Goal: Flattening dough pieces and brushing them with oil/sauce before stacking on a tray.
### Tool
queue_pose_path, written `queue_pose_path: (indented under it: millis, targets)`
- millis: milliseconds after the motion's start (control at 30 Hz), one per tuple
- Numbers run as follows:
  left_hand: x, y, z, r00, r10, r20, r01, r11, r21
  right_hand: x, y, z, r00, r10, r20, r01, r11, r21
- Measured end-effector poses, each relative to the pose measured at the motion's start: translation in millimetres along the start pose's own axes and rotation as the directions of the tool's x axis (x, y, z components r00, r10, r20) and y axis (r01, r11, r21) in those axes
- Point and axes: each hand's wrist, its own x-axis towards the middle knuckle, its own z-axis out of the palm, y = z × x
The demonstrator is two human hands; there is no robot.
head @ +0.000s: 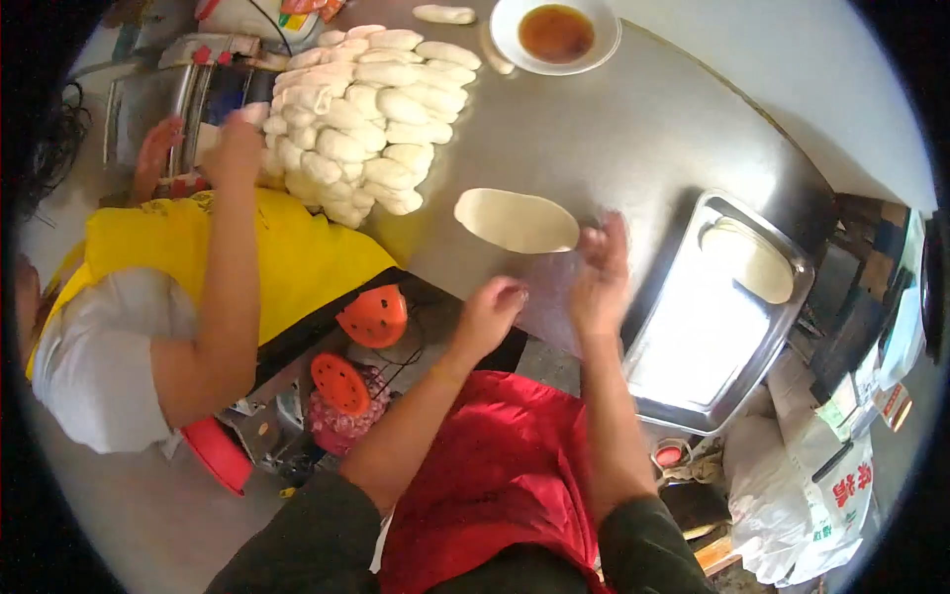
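Observation:
A flat oval sheet of dough lies on the metal table in front of me, its right end by the fingers of my right hand. The fingertips touch or nearly touch that end; a firm hold cannot be made out. My left hand is near the table's front edge, below the sheet, its fingers curled together with nothing seen in them. To the right, a metal tray holds flat oval dough sheets at its far end. A big heap of dough pieces is at the upper left.
A white bowl of brown liquid stands at the far edge, near loose dough pieces. At the left, a co-worker in a yellow apron has both hands at a metal machine. White sacks stand at the lower right.

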Motion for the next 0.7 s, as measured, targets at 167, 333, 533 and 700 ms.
queue_pose_path:
  millis: [167,333,533,700]
  targets:
    - [-27.4,-46.5,-104.3,0.973,-0.177,-0.145,0.153,0.975,-0.16,-22.2,-5.4,187.5,0.844,-0.528,0.09,0.478,0.666,-0.573]
    - [-18.7,-49.6,-136.7,0.977,-0.167,-0.134,0.14,0.972,-0.19,-32.1,-20.2,213.9,0.925,-0.33,0.186,0.334,0.942,0.01]
    - [39.2,-16.2,-117.0,0.935,0.139,-0.326,-0.182,0.978,-0.106,-17.8,15.2,70.6,0.949,-0.182,0.258,0.197,0.98,-0.032]
    - [105.8,13.1,-73.0,0.813,0.223,-0.538,-0.265,0.964,0.0,-2.2,71.2,-29.2,0.966,-0.256,0.018,0.253,0.937,-0.243]
